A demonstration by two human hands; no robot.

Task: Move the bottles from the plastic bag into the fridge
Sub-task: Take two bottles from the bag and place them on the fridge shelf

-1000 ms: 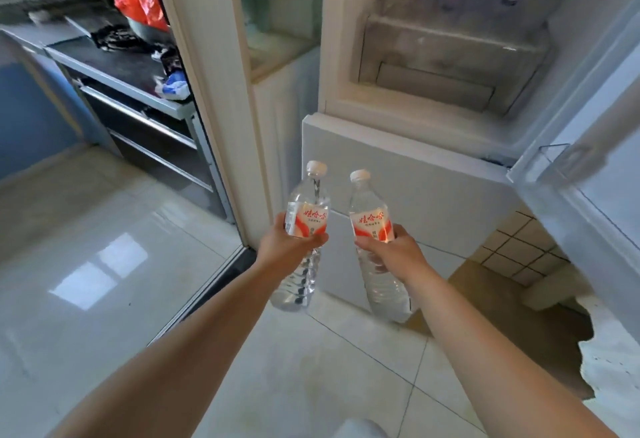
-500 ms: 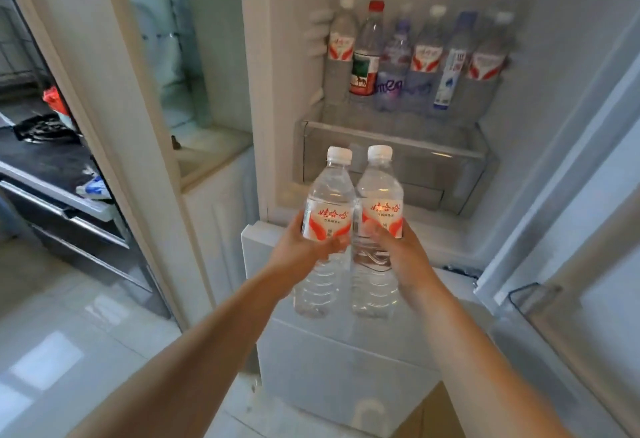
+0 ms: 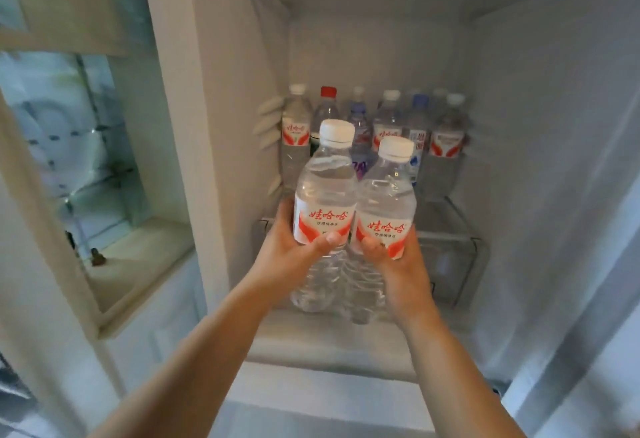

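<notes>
Two full water bottles are held side by side, touching, just in front of the fridge shelf (image 3: 446, 237). The left bottle (image 3: 323, 209) is gripped round its label by the left hand (image 3: 294, 257); the right bottle (image 3: 384, 219) is gripped likewise by the right hand (image 3: 398, 264). Being filled, they are judged fairly heavy, and the thin clear plastic is likely to give under a squeeze and to be slippery. The labelled waist is judged the surest hold. Both long axes are near upright, caps up and leaning slightly towards the row of stored bottles (image 3: 446, 147) at the back of that shelf.
</notes>
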